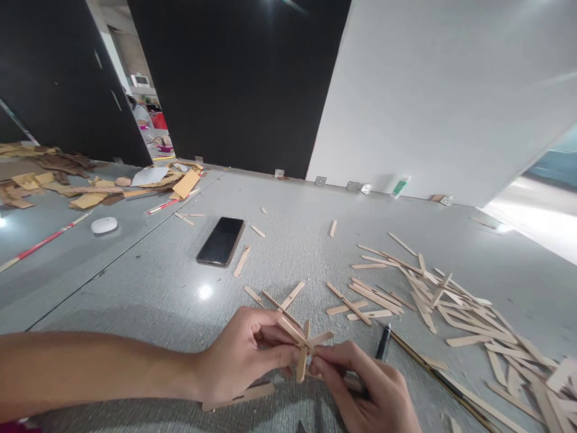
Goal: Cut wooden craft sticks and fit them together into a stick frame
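Between my two hands is a small star-shaped piece made of crossed wooden craft sticks (301, 368), held just above the grey table. My left hand (252, 349) pinches it from the left, thumb in front. From the right, the thumb and fingertips of my right hand (360, 385) close on the same piece, hiding part of its centre. Just beyond lie joined loose sticks (293, 296) on the tabletop. A stick with a dark notch (252, 394) rests under my left wrist. Beside my right hand is a dark pen-like tool (383, 341), its lower part hidden.
A large heap of craft sticks (473, 325) spreads over the right side. A long dark rod (442, 379) lies near it. Left of centre sit a phone (220, 242) and a white case (104, 225). Cardboard scraps (103, 189) line the back left, before upright black and white panels (428, 90).
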The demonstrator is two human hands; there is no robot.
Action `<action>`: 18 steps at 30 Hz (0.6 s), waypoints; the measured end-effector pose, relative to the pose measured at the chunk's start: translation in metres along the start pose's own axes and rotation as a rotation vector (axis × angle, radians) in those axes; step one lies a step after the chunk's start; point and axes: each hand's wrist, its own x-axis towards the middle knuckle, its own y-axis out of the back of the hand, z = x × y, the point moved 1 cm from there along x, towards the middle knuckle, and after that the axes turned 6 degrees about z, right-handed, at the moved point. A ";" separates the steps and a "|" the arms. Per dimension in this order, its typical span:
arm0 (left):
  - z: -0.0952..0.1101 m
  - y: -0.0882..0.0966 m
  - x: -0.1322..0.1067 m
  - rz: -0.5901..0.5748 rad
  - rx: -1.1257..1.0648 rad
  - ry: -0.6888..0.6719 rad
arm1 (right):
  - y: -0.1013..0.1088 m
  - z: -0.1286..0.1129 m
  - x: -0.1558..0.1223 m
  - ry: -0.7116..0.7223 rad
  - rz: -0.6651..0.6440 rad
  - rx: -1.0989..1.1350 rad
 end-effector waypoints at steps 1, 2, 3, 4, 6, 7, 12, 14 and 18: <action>0.002 -0.001 0.000 -0.022 -0.019 -0.009 | 0.000 0.000 0.000 -0.008 0.012 0.002; 0.004 -0.002 0.000 -0.041 -0.040 -0.013 | 0.000 0.000 -0.001 -0.018 0.024 0.008; 0.005 -0.003 0.000 -0.054 -0.055 -0.017 | 0.000 0.000 -0.001 -0.022 0.030 0.015; 0.006 -0.003 0.000 -0.060 -0.061 -0.021 | -0.001 0.000 -0.001 -0.023 0.029 0.024; 0.006 -0.003 -0.001 -0.057 -0.049 -0.025 | -0.001 -0.001 0.000 -0.030 0.005 0.054; 0.006 -0.003 -0.001 -0.046 -0.035 -0.027 | -0.001 -0.002 0.000 -0.044 -0.015 0.078; -0.001 0.003 -0.005 0.065 0.054 -0.059 | -0.003 -0.008 0.000 -0.073 -0.071 0.158; -0.002 0.003 -0.006 0.070 0.063 -0.068 | -0.003 -0.009 -0.002 -0.074 -0.072 0.160; 0.001 0.002 -0.006 0.070 0.101 -0.067 | -0.003 -0.008 -0.003 -0.079 -0.086 0.150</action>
